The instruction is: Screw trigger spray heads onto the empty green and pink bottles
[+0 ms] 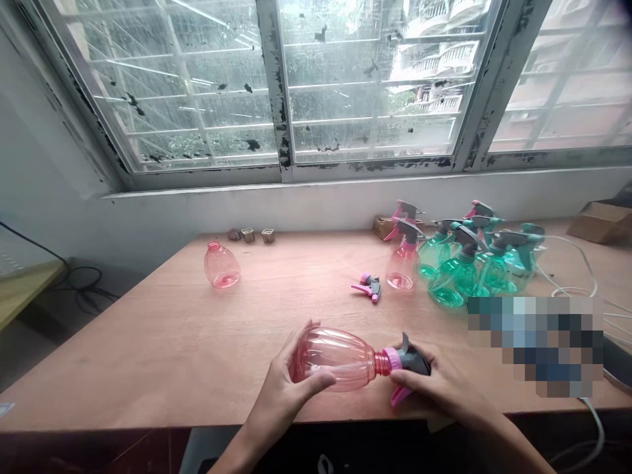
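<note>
A clear pink spray bottle lies sideways in the air over the table's front edge, its neck pointing right. My left hand is wrapped round its base end, thumb in front. My right hand grips the grey and pink trigger sprayer head at the bottle's neck. The sprayer's pink collar sits against the threaded neck, with some thread showing; how tight it is I cannot tell. A loose sprayer head lies on the table beyond. Farther left stands a pink bottle without a sprayer.
Several green spray bottles crowd the back right beside a pink spray bottle. Small blocks sit along the back edge. White cables and a cardboard box lie at the right, near a blurred-out patch. Windows rise behind the wooden table.
</note>
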`<state>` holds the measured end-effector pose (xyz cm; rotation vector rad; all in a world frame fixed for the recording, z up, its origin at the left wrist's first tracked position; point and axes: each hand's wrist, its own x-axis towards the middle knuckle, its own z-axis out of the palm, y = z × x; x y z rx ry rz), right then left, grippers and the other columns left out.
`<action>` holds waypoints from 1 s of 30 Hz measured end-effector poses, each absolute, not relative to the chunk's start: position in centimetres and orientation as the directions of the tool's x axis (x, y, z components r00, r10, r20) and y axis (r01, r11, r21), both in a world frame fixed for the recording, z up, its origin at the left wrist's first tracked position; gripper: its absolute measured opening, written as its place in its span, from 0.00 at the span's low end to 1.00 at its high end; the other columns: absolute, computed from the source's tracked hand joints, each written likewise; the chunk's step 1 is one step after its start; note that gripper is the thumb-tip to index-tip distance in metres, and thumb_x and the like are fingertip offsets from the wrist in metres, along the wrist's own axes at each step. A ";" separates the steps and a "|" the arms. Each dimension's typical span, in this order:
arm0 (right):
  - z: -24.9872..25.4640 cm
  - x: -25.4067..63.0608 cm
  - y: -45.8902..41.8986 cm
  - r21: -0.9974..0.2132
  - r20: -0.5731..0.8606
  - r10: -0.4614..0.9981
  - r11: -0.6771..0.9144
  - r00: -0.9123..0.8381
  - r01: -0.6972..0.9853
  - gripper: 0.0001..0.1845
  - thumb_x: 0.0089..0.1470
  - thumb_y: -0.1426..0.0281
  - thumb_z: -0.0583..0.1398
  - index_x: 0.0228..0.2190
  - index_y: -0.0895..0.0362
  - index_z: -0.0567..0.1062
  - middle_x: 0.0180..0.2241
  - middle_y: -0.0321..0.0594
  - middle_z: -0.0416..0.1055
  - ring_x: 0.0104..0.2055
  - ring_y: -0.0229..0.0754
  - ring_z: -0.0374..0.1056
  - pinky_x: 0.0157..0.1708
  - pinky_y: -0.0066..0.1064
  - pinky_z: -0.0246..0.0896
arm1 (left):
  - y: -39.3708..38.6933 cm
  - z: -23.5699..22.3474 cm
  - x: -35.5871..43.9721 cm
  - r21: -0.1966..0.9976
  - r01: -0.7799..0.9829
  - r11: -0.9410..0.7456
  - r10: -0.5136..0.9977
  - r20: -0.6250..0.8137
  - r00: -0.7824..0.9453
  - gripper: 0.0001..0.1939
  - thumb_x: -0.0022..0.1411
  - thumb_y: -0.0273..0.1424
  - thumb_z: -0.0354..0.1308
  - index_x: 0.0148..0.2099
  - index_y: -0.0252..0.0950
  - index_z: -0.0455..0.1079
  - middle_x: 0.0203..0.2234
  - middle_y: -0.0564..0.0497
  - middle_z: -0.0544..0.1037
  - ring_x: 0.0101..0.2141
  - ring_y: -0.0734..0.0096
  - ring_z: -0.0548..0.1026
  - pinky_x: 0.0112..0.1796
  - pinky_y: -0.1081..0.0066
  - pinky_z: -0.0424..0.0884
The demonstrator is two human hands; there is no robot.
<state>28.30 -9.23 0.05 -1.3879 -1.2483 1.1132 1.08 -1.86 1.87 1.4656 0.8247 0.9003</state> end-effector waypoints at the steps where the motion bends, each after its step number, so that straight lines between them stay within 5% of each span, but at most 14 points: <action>1: 0.1 28.2 -9.4 -0.985 -0.036 0.999 -0.038 0.017 0.170 0.19 0.51 0.57 0.71 0.40 0.56 0.79 0.33 0.36 0.77 0.37 0.47 0.72 0.39 0.31 0.66 | -2.1 2.1 1.1 0.993 0.022 -0.119 0.886 0.097 0.453 0.43 0.55 0.41 0.74 0.68 0.40 0.60 0.67 0.43 0.63 0.67 0.47 0.58 0.68 0.55 0.52; 5: 0.4 28.0 -9.7 -0.984 -0.050 0.997 -0.039 -0.059 0.172 0.17 0.54 0.58 0.69 0.39 0.55 0.76 0.33 0.35 0.77 0.35 0.46 0.74 0.37 0.32 0.69 | -2.8 2.7 0.9 0.970 0.094 -0.226 0.875 0.160 0.458 0.42 0.55 0.36 0.74 0.68 0.46 0.60 0.66 0.48 0.63 0.67 0.52 0.57 0.68 0.57 0.51; 11: 0.8 28.3 -9.7 -0.989 -0.020 1.000 -0.021 0.010 0.147 0.23 0.54 0.60 0.69 0.49 0.53 0.74 0.39 0.37 0.78 0.40 0.47 0.73 0.42 0.34 0.69 | -2.9 1.9 0.5 0.996 -0.035 -0.086 0.808 0.090 0.582 0.43 0.62 0.41 0.68 0.72 0.54 0.48 0.71 0.51 0.54 0.70 0.52 0.51 0.68 0.55 0.50; 17: 0.9 28.3 -9.7 -0.999 -0.029 0.998 -0.028 0.051 -0.022 0.18 0.52 0.60 0.70 0.39 0.56 0.74 0.32 0.34 0.74 0.33 0.41 0.70 0.34 0.29 0.67 | -2.8 1.7 0.5 0.998 0.030 -0.062 0.776 0.029 0.630 0.60 0.57 0.34 0.73 0.75 0.47 0.31 0.73 0.44 0.48 0.69 0.49 0.52 0.68 0.51 0.49; 24: 0.5 28.2 -9.7 -0.997 -0.043 0.994 -0.036 0.103 -0.064 0.21 0.47 0.60 0.72 0.38 0.56 0.73 0.28 0.33 0.72 0.30 0.41 0.70 0.31 0.29 0.69 | -2.7 2.7 0.9 0.944 0.168 -0.285 0.743 0.107 0.660 0.48 0.65 0.29 0.62 0.75 0.48 0.35 0.72 0.47 0.51 0.70 0.51 0.51 0.69 0.48 0.46; 30: 0.6 27.7 -9.8 -0.989 -0.119 0.983 -0.106 0.136 -0.101 0.24 0.46 0.59 0.73 0.40 0.55 0.74 0.31 0.32 0.71 0.31 0.41 0.71 0.32 0.34 0.77 | -2.8 2.5 1.3 0.975 0.141 -0.174 0.796 0.055 0.602 0.52 0.61 0.31 0.67 0.75 0.44 0.36 0.72 0.44 0.50 0.70 0.50 0.51 0.69 0.48 0.46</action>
